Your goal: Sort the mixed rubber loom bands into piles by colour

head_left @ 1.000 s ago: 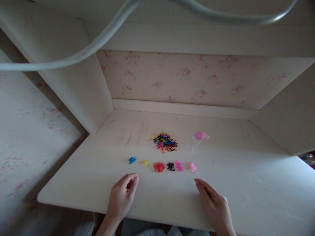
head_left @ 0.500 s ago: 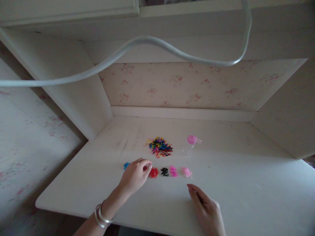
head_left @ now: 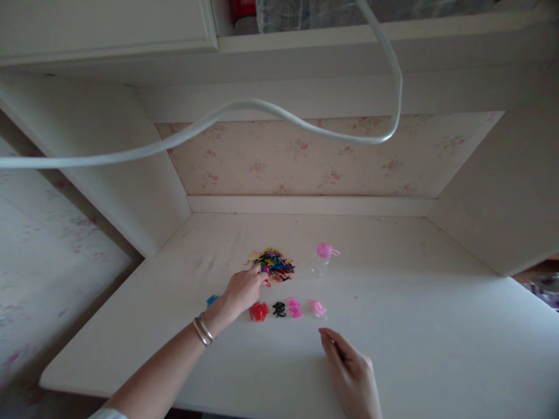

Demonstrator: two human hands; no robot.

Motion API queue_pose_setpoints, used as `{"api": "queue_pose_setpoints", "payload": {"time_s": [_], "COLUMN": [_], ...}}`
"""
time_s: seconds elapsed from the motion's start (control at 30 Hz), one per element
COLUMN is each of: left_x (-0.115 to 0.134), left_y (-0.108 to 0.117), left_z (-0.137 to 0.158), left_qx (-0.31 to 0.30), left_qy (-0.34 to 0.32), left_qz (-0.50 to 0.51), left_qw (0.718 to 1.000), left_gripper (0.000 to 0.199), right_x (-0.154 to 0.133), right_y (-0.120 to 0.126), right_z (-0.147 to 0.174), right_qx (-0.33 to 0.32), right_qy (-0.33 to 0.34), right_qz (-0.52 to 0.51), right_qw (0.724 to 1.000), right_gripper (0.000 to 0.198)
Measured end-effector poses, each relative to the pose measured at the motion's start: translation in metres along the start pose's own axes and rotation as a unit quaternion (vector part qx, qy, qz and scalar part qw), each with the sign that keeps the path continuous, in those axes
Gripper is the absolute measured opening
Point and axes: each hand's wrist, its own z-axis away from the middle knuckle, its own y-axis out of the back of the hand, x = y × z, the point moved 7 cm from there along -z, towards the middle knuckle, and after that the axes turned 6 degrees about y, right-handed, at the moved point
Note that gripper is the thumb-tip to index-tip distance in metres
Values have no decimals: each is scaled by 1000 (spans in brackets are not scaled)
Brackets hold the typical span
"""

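Observation:
My left hand reaches to the front left edge of a pile of mixed coloured rubber bands. Its thumb and index fingertips are slightly apart at the bands. Beneath and beside that arm lie small heaps of blue bands and red bands, the blue partly covered. Black bands, bright pink bands and pale pink bands continue the row rightward. My right hand is closed in front of the pale pink heap, thumb against fingers. Anything inside it is hidden.
A clear little bottle with a pink lid and loop is on the white desk, right of the mixed pile. A white cable crosses the upper view. Side panels and an overhead shelf enclose the desk.
My left hand has gone from above the red heap forward to the mixed pile, and its fingers have parted slightly. My right hand stays closed near the pale pink heap. The view has shifted.

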Motion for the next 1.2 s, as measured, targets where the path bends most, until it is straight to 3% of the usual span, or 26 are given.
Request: {"api": "queue_pose_setpoints", "payload": {"time_s": [0.27, 0.5, 0.67, 0.83, 1.07, 1.2], "left_x": [1, -11, -14, -9, -13, -14], "left_y": [8, 22, 15, 3, -4, -5], "left_z": [2, 32, 60, 76, 62, 51], "left_qx": [11, 46, 65, 71, 68, 37], "left_qy": [-3, 27, 54, 73, 85, 92], "left_qz": [16, 63, 145, 134, 111, 92], "left_qw": [1000, 997, 986, 986, 988, 991], "left_gripper": [26, 23, 22, 24, 21, 22], "right_x": [2, 1, 4, 4, 0, -1], "right_y": [-1, -1, -2, -2, -1, -1], "right_z": [-1, 1, 0, 1, 0, 0], "right_qx": [-18, -24, -26, -22, -20, -17], "right_qy": [8, -1, -6, -1, 4, 7], "right_qz": [19, 27, 25, 37, 47, 42], "right_qw": [1000, 999, 999, 999, 999, 999], "right_gripper": [48, 46, 46, 44, 46, 44]}}
